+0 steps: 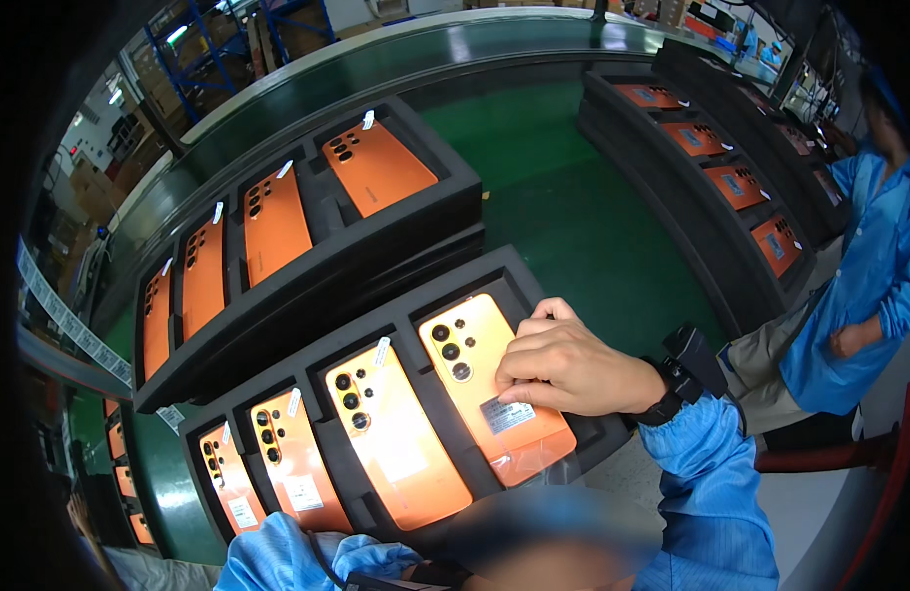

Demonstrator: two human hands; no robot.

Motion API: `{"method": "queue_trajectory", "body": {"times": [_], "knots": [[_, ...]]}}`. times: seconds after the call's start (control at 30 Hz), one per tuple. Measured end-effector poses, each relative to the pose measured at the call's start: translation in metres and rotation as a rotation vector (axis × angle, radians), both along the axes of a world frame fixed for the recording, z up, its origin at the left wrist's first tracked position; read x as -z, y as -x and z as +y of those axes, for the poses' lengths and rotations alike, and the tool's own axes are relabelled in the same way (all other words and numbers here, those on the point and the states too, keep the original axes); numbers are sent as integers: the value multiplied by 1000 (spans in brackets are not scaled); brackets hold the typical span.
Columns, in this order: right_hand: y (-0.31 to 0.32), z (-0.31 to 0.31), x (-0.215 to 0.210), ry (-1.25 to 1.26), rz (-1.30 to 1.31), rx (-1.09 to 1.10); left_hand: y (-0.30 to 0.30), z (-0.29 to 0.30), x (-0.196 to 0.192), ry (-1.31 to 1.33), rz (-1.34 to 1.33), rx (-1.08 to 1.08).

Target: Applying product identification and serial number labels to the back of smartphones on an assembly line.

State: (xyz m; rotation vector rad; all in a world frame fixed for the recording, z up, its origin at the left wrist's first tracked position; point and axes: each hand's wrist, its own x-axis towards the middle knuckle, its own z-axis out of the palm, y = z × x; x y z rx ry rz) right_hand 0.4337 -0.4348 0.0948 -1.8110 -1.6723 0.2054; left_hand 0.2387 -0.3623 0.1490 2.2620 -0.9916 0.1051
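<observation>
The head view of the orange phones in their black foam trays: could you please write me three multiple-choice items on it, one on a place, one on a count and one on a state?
1. Where does the person's right hand rest?
A. On the green conveyor belt
B. On the rightmost orange phone in the near black foam tray
C. On the far black foam tray

2. How many phones lie in the near tray?
A. Two
B. Four
C. Six

3. How do the phones in the near tray lie?
A. Back up, camera lenses showing
B. Screen up
C. Stacked on each other

Answers: 1 B, the fingers press on that phone beside its small white sticker. 2 B, four slots each hold one phone. 3 A, the lens clusters face up and each phone sits alone in its slot.
</observation>
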Motion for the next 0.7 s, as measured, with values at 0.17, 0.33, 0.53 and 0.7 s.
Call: {"method": "queue_trajectory", "body": {"times": [0.17, 0.33, 0.53, 0.7], "knots": [[1, 1, 1, 1, -14, 3, 0, 1, 2, 3, -25, 3], [1, 2, -1, 17, -16, 2, 0, 1, 1, 2, -19, 6], [1, 1, -1, 31, 16, 6, 1, 2, 1, -10, -6, 4], [0, 2, 0, 17, -2, -2, 0, 2, 1, 0, -1, -1]]}}
